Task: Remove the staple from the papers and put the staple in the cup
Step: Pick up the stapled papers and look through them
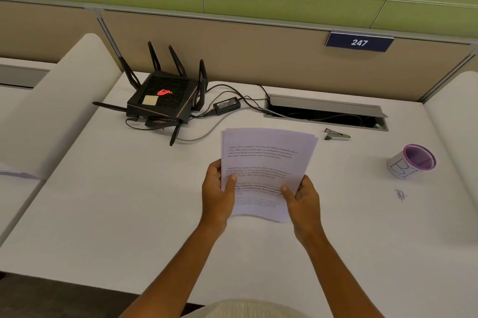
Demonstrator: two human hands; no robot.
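A small stack of printed white papers (266, 162) is held above the middle of the white desk, slightly fanned at the top. My left hand (218, 196) grips its lower left edge, thumb on top. My right hand (302, 201) grips the lower right edge the same way. I cannot make out a staple on the sheets. A metal staple remover (336, 135) lies on the desk beyond the papers to the right. The cup (411, 161), white with a purple inside, stands at the far right.
A black router (163, 100) with antennas, its power brick (227, 105) and cables sit at the back left. An open cable tray (326, 113) is sunk into the desk behind the staple remover. A pen scribble (400, 194) marks the desk near the cup.
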